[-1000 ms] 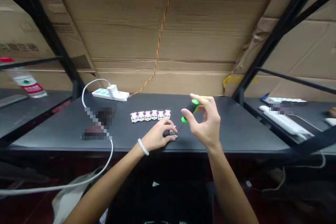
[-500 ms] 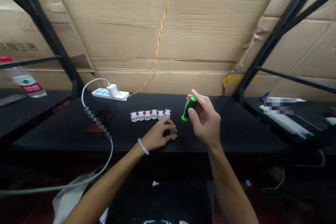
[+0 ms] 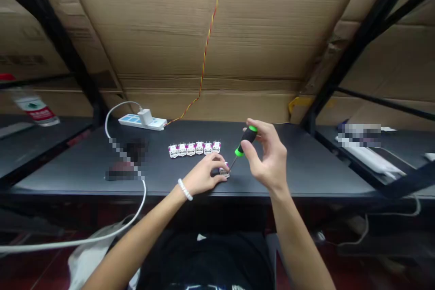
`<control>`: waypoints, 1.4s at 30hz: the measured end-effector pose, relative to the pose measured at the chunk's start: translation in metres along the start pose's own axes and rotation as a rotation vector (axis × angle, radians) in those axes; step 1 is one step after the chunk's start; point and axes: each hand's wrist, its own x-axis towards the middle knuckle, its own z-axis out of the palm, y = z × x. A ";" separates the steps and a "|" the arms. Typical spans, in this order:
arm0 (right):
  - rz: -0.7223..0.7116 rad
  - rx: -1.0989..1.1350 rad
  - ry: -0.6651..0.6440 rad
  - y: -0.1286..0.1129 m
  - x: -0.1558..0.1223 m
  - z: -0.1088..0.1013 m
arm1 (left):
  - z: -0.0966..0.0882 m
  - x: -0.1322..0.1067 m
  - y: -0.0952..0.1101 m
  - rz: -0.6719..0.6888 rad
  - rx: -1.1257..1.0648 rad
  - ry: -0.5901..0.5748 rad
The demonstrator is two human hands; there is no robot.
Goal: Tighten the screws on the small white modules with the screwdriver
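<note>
A screwdriver [image 3: 246, 140] with a black and green handle is being gripped by the right hand [image 3: 268, 161], the grip being closed around the handle with thumb and fingers curled over its top. The tool is being held tilted, with its thin shaft running down and to the left. Its tip is being set against a small part [image 3: 224, 172] lying on the dark surface [image 3: 306, 167], near the front edge. That small part is being pinned down by the left hand [image 3: 203, 176], the grip being closed on it from the left with the fingertips. Much of the piece is being hidden by those fingers. A white bead bracelet [image 3: 185, 189] is being worn on the left wrist.

Just beyond the left hand, a row of six similar parts [image 3: 195, 148], white with magenta, is being seen lined up side by side, apart from both hands. Farther back on the left, a white and blue power strip [image 3: 134, 121] is lying near the cardboard wall [image 3: 272, 45]. A white charger [image 3: 146, 117] is being carried in it, and a white cable [image 3: 136, 217] is looping off the front edge. A red and yellow twisted wire [image 3: 207, 45] is hanging down the cardboard.
</note>
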 end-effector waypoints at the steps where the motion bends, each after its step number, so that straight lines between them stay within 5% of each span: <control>1: -0.009 -0.052 0.031 0.000 0.000 0.000 | 0.000 0.000 0.000 -0.001 0.000 0.004; 8: 0.007 0.047 -0.057 0.001 0.000 -0.001 | -0.001 0.000 0.002 0.000 -0.001 0.003; 13: -0.025 -0.084 0.021 -0.001 0.000 0.000 | 0.000 0.000 0.001 0.004 -0.007 0.003; 20: 0.087 0.180 -0.084 0.007 -0.006 0.001 | 0.000 0.000 0.001 -0.006 -0.012 0.002; 42: 0.027 0.233 -0.090 0.003 -0.007 -0.001 | -0.003 0.001 0.006 -0.029 -0.026 0.015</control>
